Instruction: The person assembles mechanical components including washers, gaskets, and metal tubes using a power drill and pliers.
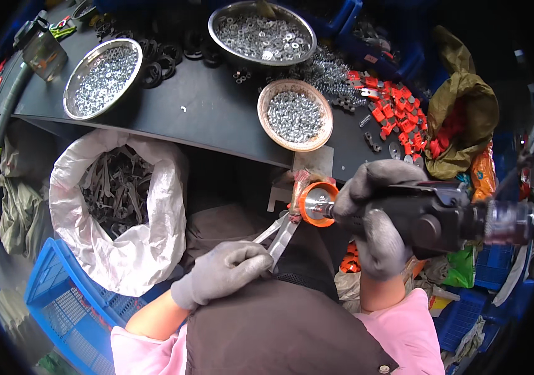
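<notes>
My right hand (382,240), in a grey glove, is wrapped around a black power driver (423,215) held level. Its metal tip (322,209) reaches left into an orange ring-shaped part (308,205) in front of the table edge. Lower left, my gloved left hand (229,272) is closed on a pair of flat silver metal strips (284,240), which run up to the orange part. The fingers hide the strips' lower ends. Behind the orange part is a small metal bracket (282,194) at the table edge.
Bowls of small metal hardware, including a left bowl (103,78), a far bowl (262,34) and a near bowl (295,115), stand on the dark table (217,128). Orange clips (401,115) lie piled right. A white sack (120,250) of metal levers stands left, beside a blue crate (60,300).
</notes>
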`<state>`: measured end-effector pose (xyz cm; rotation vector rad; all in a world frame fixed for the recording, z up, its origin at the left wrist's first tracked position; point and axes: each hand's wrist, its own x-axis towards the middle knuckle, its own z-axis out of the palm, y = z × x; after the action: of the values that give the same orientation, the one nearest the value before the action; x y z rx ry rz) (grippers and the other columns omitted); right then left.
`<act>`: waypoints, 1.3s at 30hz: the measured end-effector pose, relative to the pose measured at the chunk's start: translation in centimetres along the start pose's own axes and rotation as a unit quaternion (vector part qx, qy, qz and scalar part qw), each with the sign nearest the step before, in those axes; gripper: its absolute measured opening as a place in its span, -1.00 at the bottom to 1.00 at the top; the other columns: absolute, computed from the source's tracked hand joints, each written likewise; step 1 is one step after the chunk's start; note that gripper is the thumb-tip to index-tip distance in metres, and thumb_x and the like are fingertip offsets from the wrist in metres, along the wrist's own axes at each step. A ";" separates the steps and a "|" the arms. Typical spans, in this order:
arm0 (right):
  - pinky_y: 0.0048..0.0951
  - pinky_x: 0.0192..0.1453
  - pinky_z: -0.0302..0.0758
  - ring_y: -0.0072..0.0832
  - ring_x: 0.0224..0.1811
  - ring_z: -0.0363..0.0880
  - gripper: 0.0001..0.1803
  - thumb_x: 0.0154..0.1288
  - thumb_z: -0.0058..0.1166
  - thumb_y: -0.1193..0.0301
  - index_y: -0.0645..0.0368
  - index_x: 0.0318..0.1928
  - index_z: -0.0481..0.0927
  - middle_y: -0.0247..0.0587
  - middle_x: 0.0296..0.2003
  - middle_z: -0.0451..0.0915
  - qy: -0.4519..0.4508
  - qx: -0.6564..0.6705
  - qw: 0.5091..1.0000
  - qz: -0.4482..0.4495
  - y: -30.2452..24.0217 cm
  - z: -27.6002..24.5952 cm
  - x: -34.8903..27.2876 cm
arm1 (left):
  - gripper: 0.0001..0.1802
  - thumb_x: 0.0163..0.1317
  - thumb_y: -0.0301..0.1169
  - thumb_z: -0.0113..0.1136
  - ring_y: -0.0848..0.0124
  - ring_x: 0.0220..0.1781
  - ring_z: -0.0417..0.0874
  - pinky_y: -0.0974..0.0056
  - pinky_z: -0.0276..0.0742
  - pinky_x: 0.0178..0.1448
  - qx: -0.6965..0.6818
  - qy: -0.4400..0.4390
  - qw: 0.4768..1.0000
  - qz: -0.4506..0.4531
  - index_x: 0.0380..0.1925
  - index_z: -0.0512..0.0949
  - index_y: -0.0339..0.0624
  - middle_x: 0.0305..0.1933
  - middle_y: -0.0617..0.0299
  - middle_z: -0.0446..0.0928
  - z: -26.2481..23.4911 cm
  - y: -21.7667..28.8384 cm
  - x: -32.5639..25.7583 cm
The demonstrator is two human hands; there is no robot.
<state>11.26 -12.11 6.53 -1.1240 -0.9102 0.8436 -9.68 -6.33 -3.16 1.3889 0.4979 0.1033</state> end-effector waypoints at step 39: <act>-0.28 0.05 0.51 -0.15 0.02 0.51 -0.68 0.22 0.04 0.57 0.28 0.01 0.50 0.02 0.03 0.49 0.397 -0.605 0.665 -0.184 5.0 -23.3 -5.7 | -0.76 0.18 -0.37 0.20 0.00 -0.09 0.61 0.04 0.47 0.00 0.485 0.372 0.779 0.138 -0.25 0.59 -0.33 -0.16 -0.16 0.60 -16.0 12.4 23.3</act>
<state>29.78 -24.69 -3.41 -2.0783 -0.8223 -0.8129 7.51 19.00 0.74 2.4487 1.0955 0.7465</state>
